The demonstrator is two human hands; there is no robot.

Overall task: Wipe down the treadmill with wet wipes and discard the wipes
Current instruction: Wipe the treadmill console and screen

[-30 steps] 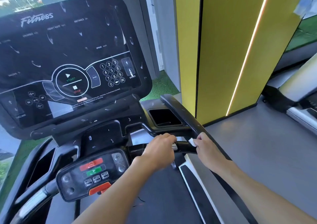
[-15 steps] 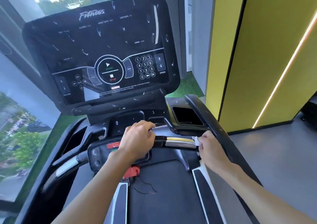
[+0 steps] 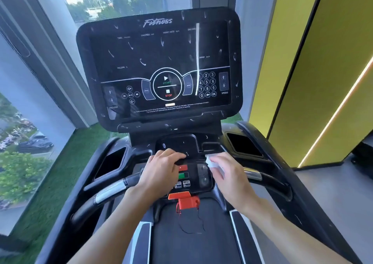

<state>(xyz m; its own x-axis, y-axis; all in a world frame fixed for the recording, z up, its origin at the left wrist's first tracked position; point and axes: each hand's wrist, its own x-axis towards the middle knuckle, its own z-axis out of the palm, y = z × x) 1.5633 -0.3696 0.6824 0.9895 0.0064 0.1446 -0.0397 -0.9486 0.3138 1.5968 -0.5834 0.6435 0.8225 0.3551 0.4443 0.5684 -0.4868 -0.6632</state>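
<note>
Near: L hand (image 3: 161,172) on control panel (image 3: 202,180), fingers curled over its top edge. R hand (image 3: 230,177), fingers closed round wet wipe (image 3: 211,162), at panel's R edge. Wipe prob soft, limp, damp, light; best held bunched under fingertips. Far: console screen (image 3: 161,61), streaky.

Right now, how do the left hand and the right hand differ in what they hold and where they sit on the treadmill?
The left hand shows no wipe; the right hand holds a white wet wipe. The left hand's fingers bend over the top-left edge of the control panel; the right hand is at its upper-right corner. The left hand looks sharp, the right hand blurred. Both are bare and at the same panel.
</note>
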